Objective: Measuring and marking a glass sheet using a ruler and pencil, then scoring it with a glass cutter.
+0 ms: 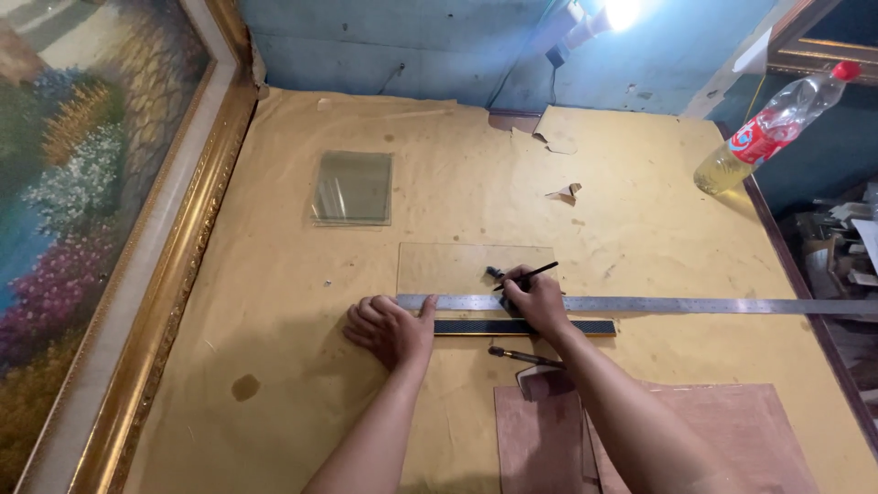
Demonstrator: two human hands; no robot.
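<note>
While the steel ruler is laid with its long axis left to right across the near edge of a clear glass pane on the tan surface, its left end is pinned by the flattened left hand. A black glass cutter, tilted up to the right, is gripped by the right hand against the ruler's far edge.

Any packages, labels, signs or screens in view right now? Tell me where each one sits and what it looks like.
Plastic bottle: far right corner of the table, leaning; clear, yellowish liquid, red cap.
Bottle label: wrapped round its middle; red and white with a blue patch.
No signs or screens show.
</note>
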